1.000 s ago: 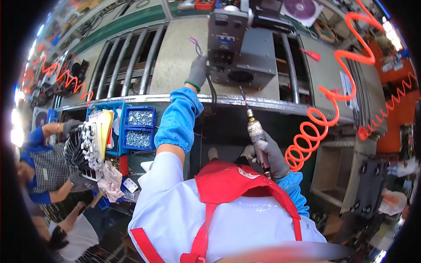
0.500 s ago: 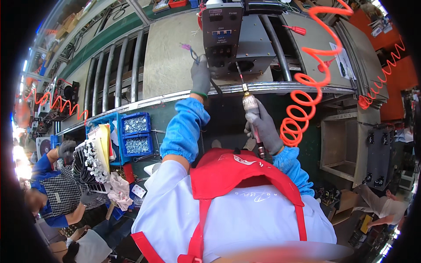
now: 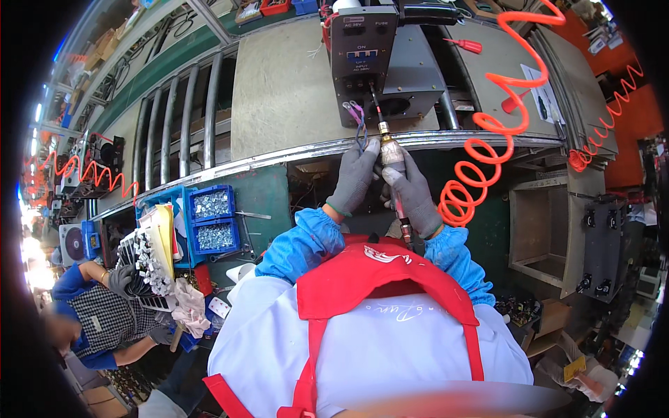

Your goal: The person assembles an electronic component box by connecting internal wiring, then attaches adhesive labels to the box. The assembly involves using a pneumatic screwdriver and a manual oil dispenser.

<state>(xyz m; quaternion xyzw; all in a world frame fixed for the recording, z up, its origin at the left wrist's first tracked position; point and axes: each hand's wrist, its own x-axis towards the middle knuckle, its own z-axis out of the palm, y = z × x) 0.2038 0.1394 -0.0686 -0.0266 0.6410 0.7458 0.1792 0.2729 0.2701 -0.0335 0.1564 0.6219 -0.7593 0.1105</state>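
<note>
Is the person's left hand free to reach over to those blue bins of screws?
Probably not right away: the left hand is up by the pneumatic screwdriver at the wires. The blue bins sit unobstructed lower left.

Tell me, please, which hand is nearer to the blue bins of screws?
Left. The left hand is at the wires, on the side toward the blue bins; the right hand grips the pneumatic screwdriver farther away.

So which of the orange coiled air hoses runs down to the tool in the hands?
The big orange coil just right of the right hand; the coils at far right and far left hang well away.
</note>
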